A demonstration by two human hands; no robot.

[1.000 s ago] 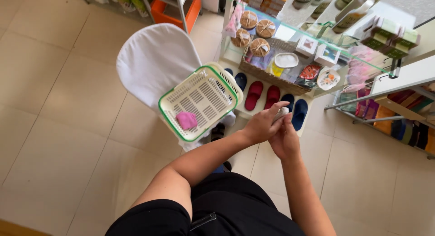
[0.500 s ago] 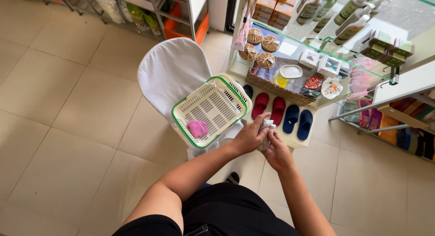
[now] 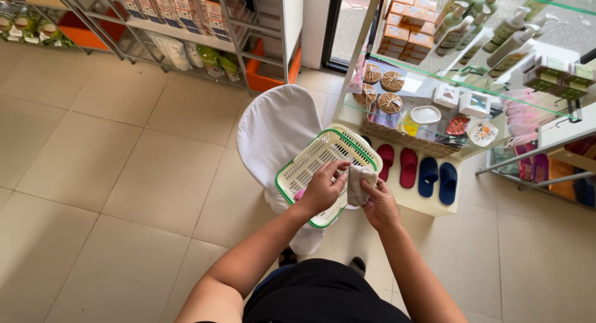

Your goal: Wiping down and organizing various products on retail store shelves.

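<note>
Here your two hands meet in front of you, just over a white basket with a green rim (image 3: pixel 297 171). Your left hand (image 3: pixel 323 189) and your right hand (image 3: pixel 380 205) both hold one small pale cloth (image 3: pixel 359 183). The grip of your left hand is closed, with the fingers pinching the left edge of the cloth. The grip of your right hand is closed too, with the fingers curled on the cloth's right side and lower part. The cloth hangs between your hands, folded and a bit crumpled, right over the near end of the basket.

The basket sits tilted on a chair in a white cover (image 3: pixel 273 127). Something pink (image 3: pixel 300 194) shows inside the basket, by your left wrist, but it is too hidden to tell what it is.

Past the chair is a low white shelf (image 3: pixel 428 205) with four slippers in a row: two red slippers (image 3: pixel 397 165) and two blue slippers (image 3: pixel 437 177). Above them a glass shelf (image 3: pixel 478 87) holds round woven mats (image 3: pixel 391 81), small boxes and bottles. A metal rack (image 3: pixel 186 25) with packets stands at the far left. The floor (image 3: pixel 93 174) has big pale tiles.
</note>
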